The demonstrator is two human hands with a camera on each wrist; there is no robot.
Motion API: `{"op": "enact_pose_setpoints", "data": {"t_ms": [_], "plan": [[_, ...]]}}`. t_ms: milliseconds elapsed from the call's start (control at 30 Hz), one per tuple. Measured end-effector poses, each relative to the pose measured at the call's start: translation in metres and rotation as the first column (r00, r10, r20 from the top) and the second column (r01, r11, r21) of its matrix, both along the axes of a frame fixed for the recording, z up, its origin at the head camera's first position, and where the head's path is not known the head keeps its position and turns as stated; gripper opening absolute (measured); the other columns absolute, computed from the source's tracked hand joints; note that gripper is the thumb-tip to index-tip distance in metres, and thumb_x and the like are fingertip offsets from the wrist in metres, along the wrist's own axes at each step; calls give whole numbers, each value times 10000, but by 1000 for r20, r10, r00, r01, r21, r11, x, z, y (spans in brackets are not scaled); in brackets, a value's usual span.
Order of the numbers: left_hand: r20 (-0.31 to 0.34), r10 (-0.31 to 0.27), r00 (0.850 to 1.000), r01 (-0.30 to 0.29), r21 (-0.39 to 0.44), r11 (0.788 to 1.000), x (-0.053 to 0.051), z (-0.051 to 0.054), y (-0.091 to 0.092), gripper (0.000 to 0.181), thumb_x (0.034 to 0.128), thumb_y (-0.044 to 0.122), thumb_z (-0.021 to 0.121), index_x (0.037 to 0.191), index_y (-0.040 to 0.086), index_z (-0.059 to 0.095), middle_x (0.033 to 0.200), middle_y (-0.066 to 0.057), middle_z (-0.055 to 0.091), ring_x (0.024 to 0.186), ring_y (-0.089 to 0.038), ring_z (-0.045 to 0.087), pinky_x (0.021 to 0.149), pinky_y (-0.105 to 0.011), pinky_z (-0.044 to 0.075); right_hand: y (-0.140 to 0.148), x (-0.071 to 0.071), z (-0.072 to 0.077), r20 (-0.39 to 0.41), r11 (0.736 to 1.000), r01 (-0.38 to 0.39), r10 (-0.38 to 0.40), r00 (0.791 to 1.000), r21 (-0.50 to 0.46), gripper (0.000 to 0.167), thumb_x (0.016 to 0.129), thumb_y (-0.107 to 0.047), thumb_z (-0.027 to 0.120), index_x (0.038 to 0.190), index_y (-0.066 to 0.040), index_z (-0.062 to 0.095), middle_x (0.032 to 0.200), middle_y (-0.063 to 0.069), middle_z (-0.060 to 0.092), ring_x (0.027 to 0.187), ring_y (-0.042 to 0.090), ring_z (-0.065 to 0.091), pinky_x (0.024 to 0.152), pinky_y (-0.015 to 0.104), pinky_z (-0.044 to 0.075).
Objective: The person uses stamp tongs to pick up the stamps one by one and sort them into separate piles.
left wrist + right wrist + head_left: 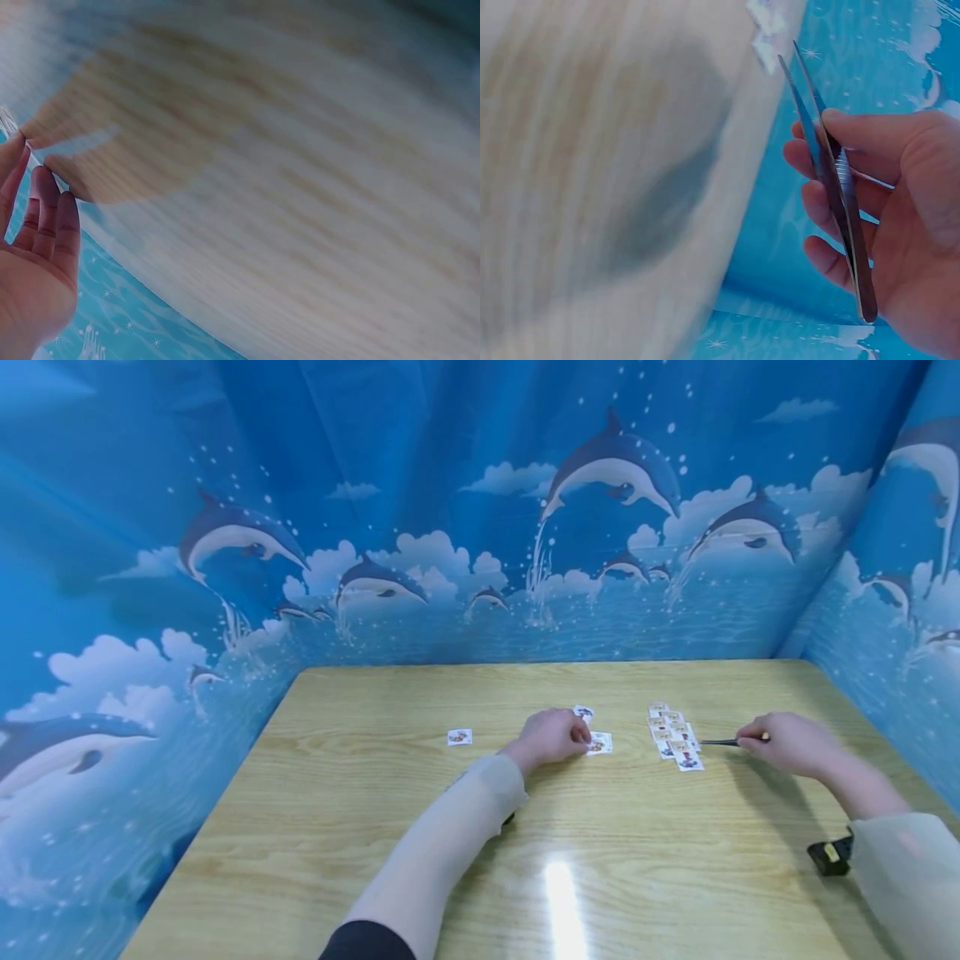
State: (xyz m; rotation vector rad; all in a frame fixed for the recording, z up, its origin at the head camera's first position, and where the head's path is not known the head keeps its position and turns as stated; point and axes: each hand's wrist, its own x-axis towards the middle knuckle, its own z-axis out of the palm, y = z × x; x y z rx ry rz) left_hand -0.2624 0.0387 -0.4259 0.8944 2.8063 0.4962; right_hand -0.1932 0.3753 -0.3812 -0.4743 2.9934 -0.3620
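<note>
My left hand is low over the table, its fingertips at the left edge of a small white picture card. Thumb and forefinger come together beside the card in the left wrist view; whether they pinch it is hidden. Just beyond lies another card, partly covered by the hand. My right hand holds metal tweezers between thumb and fingers. Their two tips stand slightly apart and point left, close to a cluster of overlapping picture cards.
A single picture card lies on the wooden table, left of my left hand. Blue curtains with dolphins hang along the back and sides. A black device is at my right wrist.
</note>
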Motion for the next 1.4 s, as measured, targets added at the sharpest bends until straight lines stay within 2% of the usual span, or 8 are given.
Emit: {"op": "enact_pose_setpoints", "data": {"t_ms": [133, 233, 500, 600, 700, 933, 1233, 1400], "plan": [[1, 2, 1000, -2, -6, 1000, 1, 1, -1, 54, 913, 291, 699, 946, 264, 731, 832, 173, 621, 786, -7, 552, 740, -209, 436, -9, -1, 9, -31, 1000, -3, 3, 1000, -9, 259, 941, -151, 611, 1067, 55, 704, 1044, 252, 665, 976, 475, 602, 800, 582, 467], [-5, 3, 1000, -3, -14, 1000, 0, 1, -2, 57, 914, 297, 697, 950, 268, 730, 844, 173, 625, 798, -10, 554, 746, -210, 435, -23, -5, 13, -49, 999, -43, 41, 998, -27, 253, 945, -153, 615, 1074, 46, 703, 1023, 218, 673, 939, 436, 622, 777, 560, 476], [11, 24, 1000, -24, 3, 1000, 0, 0, -3, 48, 910, 295, 703, 942, 269, 727, 849, 166, 626, 801, -14, 554, 767, -223, 437, -68, -23, 10, -66, 984, -160, 155, 986, -74, 202, 927, -84, 629, 1066, 40, 707, 927, 97, 680, 785, 252, 635, 682, 455, 492], [20, 28, 999, -28, -2, 1000, 0, 0, -4, 49, 910, 295, 703, 944, 267, 726, 845, 167, 622, 798, -14, 551, 769, -222, 435, -83, -29, 8, -53, 983, -168, 165, 985, -79, 197, 930, -88, 628, 1072, 18, 715, 944, 96, 682, 814, 262, 640, 706, 461, 498], [18, 25, 1000, -25, -10, 1000, 0, 0, -3, 49, 910, 294, 702, 946, 269, 726, 848, 174, 622, 804, -11, 550, 771, -214, 431, -92, -34, 5, -36, 983, -168, 166, 985, -67, 198, 936, -98, 626, 1081, 2, 717, 988, 123, 683, 901, 321, 645, 785, 510, 499], [4, 9, 1000, -9, -10, 1000, -1, -1, -2, 53, 909, 299, 702, 951, 276, 725, 858, 176, 628, 814, -11, 556, 765, -210, 430, -103, -41, -7, 14, 980, -187, 189, 982, -61, 212, 943, -72, 614, 1111, 27, 697, 1006, 127, 681, 908, 300, 650, 805, 486, 514], [10, 11, 1000, -11, 0, 1000, 0, 0, 0, 51, 904, 297, 709, 944, 273, 728, 843, 171, 622, 791, -8, 550, 754, -206, 429, -105, -43, -14, 43, 986, -156, 159, 986, -57, 224, 941, -72, 610, 1128, 24, 688, 1024, 136, 672, 958, 337, 636, 845, 516, 495], [13, 13, 1000, -13, 6, 1000, 0, -1, 0, 49, 909, 298, 704, 939, 267, 727, 829, 163, 611, 782, -17, 543, 746, -211, 430, -105, -43, -13, 58, 985, -160, 163, 985, -57, 217, 942, -70, 609, 1119, 22, 695, 988, 105, 669, 927, 310, 637, 830, 504, 501]]}}
